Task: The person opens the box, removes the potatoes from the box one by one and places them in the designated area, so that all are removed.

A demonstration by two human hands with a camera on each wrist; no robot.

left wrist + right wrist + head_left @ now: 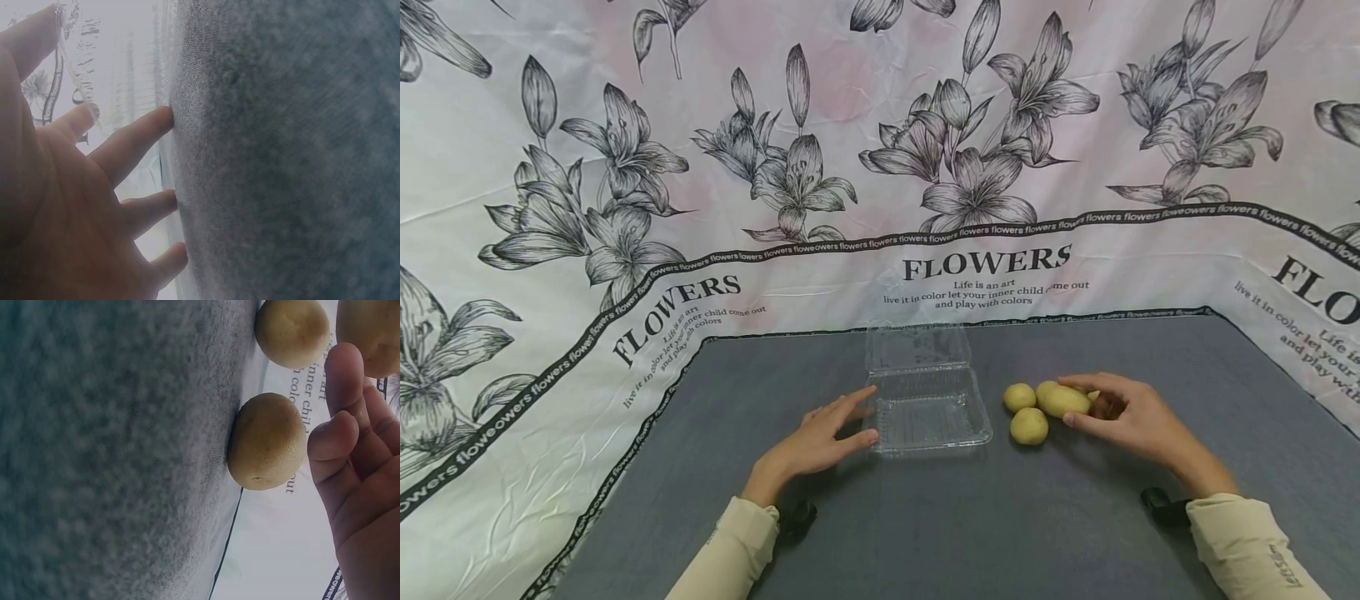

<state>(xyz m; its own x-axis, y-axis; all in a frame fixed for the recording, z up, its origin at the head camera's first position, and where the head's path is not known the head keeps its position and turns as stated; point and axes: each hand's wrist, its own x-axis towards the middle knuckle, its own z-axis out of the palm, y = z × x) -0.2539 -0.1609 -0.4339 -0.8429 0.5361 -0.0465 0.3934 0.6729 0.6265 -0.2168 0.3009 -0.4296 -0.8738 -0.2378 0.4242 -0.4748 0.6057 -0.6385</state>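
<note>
A potato (pixel 1066 401) is pinched between the thumb and fingers of my right hand (pixel 1138 417). In the right wrist view this potato (pixel 374 328) shows at the top right, against the fingertips and higher than the others. Two round yellow potatoes (pixel 267 442) sit on the grey cloth beside it, and another is partly hidden by the hand. My left hand (pixel 816 440) is at the left side of a clear plastic box (pixel 925 446), fingers spread and fairly straight, thumb at the box's edge. The box's lid (pixel 917 346) stands tipped back behind it.
Grey cloth (pixel 1000 533) covers the table under everything. A white flower-printed sheet (pixel 820 300) hangs behind and along both sides. The potatoes lie just right of the box.
</note>
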